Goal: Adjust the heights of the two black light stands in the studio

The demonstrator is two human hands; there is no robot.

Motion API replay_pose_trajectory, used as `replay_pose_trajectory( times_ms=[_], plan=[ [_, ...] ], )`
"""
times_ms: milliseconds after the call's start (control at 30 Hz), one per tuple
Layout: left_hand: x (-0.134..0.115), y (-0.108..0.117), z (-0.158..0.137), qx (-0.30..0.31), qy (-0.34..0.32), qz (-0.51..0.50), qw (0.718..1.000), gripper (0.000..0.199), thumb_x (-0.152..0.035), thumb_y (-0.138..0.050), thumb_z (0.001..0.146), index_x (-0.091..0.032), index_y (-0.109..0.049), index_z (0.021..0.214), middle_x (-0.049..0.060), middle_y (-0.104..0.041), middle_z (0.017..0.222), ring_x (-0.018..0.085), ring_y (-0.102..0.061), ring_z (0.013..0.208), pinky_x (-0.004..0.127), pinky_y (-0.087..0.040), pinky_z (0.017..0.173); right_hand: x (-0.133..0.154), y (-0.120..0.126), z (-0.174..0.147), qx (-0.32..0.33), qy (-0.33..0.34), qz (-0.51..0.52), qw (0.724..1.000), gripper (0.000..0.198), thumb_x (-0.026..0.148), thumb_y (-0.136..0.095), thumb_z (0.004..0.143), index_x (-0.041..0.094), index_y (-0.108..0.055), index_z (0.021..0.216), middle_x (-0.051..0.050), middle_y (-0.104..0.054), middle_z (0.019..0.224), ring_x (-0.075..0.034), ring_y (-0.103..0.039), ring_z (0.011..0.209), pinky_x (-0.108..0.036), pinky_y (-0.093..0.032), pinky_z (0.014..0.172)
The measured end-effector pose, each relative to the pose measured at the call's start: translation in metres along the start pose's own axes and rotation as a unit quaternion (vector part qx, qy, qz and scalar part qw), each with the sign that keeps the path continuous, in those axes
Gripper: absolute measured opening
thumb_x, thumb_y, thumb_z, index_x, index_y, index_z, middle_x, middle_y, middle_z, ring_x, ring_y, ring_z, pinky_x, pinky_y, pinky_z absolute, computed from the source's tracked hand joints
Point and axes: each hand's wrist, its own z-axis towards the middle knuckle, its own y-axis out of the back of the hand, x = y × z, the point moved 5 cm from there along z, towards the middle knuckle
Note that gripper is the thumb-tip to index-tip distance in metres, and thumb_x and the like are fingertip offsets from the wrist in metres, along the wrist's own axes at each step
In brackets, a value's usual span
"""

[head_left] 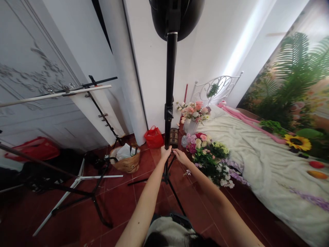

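Note:
A black light stand (170,75) rises upright in front of me, with a dark round lamp head (177,17) at its top, cut off by the frame's upper edge. My left hand (166,152) is wrapped around the lower part of its pole. On the right side of the same pole, my right hand (180,156) has its fingers closed at a small knob, which they mostly hide. Below both hands, the stand's black legs (177,197) spread over the red tiled floor (120,202).
Artificial flowers (205,147) crowd the right side beside a bed with a cream blanket (267,171). A red bag (154,137) and a basket (127,161) sit on the floor behind. More stands, one with white legs (68,192), occupy the left.

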Motion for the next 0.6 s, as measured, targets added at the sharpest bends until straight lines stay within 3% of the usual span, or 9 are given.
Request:
replay_pose_trajectory(
  times_ms=[233,333,467,600],
  plan=[
    [0.006,-0.001,0.0,0.0,0.03,-0.001,1.0,0.016,-0.029,-0.063,0.064,-0.014,-0.061,0.062,0.005,-0.063,0.062,0.013,-0.056,0.053,0.022,-0.042,0.049,-0.003,-0.007,-0.013,-0.02,0.01,0.035,0.999,0.04,0.038,-0.038,0.09,0.026,-0.046,0.128,-0.006,-0.056,0.126,-0.018,-0.053,0.113,-0.037,-0.039,0.1],
    [0.005,-0.001,0.0,0.001,0.022,-0.001,1.0,0.017,-0.03,-0.063,0.064,-0.014,-0.06,0.062,0.005,-0.063,0.063,0.013,-0.056,0.054,0.022,-0.042,0.049,-0.008,-0.006,-0.01,-0.041,-0.002,0.032,0.999,0.038,0.038,-0.037,0.09,0.023,-0.052,0.122,-0.008,-0.058,0.122,-0.02,-0.054,0.111,-0.038,-0.039,0.099],
    [0.005,-0.002,-0.001,0.009,0.021,-0.004,1.0,0.018,-0.032,-0.062,0.065,-0.015,-0.059,0.059,0.003,-0.06,0.057,0.013,-0.055,0.052,0.023,-0.042,0.049,-0.017,-0.008,0.002,-0.051,-0.075,0.031,0.995,0.038,0.047,-0.036,0.087,0.019,-0.063,0.085,-0.007,-0.068,0.087,-0.019,-0.061,0.084,-0.033,-0.046,0.083],
    [0.005,-0.002,-0.001,0.0,0.03,0.003,1.0,0.018,-0.031,-0.062,0.064,-0.015,-0.057,0.058,0.002,-0.058,0.053,0.013,-0.054,0.05,0.022,-0.04,0.047,-0.028,-0.022,0.013,-0.01,-0.206,0.142,0.968,0.044,0.052,-0.037,0.083,0.018,-0.052,0.06,0.001,-0.054,0.051,-0.013,-0.051,0.05,-0.022,-0.044,0.054]
  ],
)
